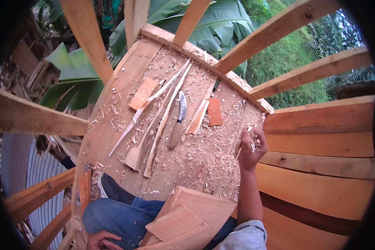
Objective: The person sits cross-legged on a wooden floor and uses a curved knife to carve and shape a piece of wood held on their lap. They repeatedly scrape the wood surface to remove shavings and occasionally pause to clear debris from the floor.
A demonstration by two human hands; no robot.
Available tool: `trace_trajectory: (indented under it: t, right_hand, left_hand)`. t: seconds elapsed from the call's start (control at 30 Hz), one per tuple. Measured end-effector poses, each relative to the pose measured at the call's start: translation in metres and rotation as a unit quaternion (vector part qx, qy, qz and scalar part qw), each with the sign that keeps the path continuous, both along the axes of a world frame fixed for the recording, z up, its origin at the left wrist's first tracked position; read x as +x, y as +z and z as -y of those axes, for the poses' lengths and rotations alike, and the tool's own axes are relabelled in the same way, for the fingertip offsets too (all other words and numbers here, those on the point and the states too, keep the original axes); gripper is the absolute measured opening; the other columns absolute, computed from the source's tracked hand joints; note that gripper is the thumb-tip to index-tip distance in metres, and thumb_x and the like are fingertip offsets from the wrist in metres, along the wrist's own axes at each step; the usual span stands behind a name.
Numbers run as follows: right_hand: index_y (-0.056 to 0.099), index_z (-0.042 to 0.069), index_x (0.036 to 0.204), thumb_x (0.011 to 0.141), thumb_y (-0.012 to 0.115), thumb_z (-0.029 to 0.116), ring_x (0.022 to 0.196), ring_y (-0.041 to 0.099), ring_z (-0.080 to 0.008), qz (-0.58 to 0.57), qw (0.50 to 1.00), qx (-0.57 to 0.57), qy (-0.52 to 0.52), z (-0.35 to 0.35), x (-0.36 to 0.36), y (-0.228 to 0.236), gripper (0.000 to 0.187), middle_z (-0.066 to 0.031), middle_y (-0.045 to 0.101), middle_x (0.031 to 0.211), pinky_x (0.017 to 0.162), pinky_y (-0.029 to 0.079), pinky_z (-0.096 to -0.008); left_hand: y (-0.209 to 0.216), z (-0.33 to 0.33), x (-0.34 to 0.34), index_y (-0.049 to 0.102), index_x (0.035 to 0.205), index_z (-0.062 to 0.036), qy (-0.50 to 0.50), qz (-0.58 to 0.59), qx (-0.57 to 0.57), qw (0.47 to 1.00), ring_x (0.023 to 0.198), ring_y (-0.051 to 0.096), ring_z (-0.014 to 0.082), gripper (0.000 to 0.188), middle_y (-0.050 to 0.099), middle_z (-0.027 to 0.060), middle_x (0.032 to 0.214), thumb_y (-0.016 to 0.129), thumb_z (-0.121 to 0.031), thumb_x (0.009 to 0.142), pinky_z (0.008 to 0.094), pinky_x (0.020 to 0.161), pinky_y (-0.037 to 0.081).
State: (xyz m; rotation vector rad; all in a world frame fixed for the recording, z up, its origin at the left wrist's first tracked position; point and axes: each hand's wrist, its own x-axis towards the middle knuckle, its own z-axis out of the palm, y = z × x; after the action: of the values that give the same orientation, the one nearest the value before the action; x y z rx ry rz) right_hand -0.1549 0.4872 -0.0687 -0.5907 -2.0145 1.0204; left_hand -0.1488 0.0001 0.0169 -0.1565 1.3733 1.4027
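My right hand point(253, 148) is raised at the right side of the floor, near the plank wall, its fingers curled around a clump of pale wood shavings point(252, 141). At the lower left edge my left hand point(103, 241) lies against my jeans, fingers loosely stretched and apart, holding nothing; part of it is cut off. A curved knife with a wooden handle point(175, 134) rests mid-floor. Left of it lie several long, thin whittled wood pieces point(167, 112), one with a wide end. Across my lap is a wooden board point(208, 208) with a smaller wood piece point(177, 225) on top.
Loose shavings point(204, 158) cover much of the plank floor. An orange-brown rectangular piece point(215, 111), a wood block point(198, 116) and a flat wood piece point(143, 93) lie there. Wooden posts point(254, 37) and a plank wall point(316, 162) bound the platform; banana leaves point(221, 25) hang beyond.
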Motion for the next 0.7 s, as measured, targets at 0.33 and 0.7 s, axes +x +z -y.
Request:
trace_trajectory:
  t: [0.33, 0.7]
  right_hand:
    - [0.062, 0.001, 0.081, 0.083, 0.067, 0.011, 0.065, 0.056, -0.0060, -0.232, 0.967, -0.008, -0.102, -0.043, -0.056, 0.072, 0.011, -0.0014, 0.061, 0.075, 0.057, 0.044, -0.0202]
    - [0.059, 0.004, 0.109, 0.086, 0.065, 0.032, 0.095, 0.060, -0.0253, -0.062, 0.970, 0.195, -0.129, -0.222, -0.193, 0.037, 0.037, -0.0175, 0.057, 0.111, 0.075, 0.050, -0.0361]
  left_hand:
    - [0.008, -0.004, 0.002, 0.049, 0.117, 0.0046, 0.001, -0.029, -0.054, 0.998, 0.073, 0.071, 0.0303, 0.083, 0.069, 0.0233, 0.079, 0.069, -0.064, 0.076, 0.0379, 0.067, 0.059]
    - [0.007, -0.014, 0.005, 0.050, 0.116, 0.0038, -0.011, -0.053, -0.120, 0.991, 0.072, 0.070, 0.0310, 0.083, 0.068, 0.0233, 0.076, 0.061, -0.069, 0.078, 0.0377, 0.066, 0.058]
